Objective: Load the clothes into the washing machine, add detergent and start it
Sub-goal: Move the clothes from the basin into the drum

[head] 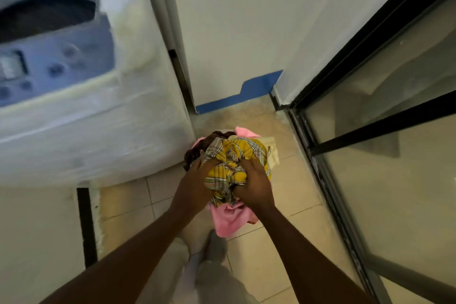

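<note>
A bundle of clothes sits low over the tiled floor in the middle of the head view: a yellow plaid garment (230, 163) on top, a pink one (229, 217) below, a dark brown one (197, 148) at the left. My left hand (195, 180) and my right hand (254, 185) both clutch the yellow plaid garment from either side. The white top-loading washing machine (98, 118) stands at the upper left with its drum opening (47, 15) uncovered and a blue control panel (49, 66) in front.
A white wall with a blue base strip (246, 94) stands behind the clothes. A black-framed glass sliding door (370, 131) runs along the right. My feet and light trousers (214, 266) are on the beige tiles below the bundle.
</note>
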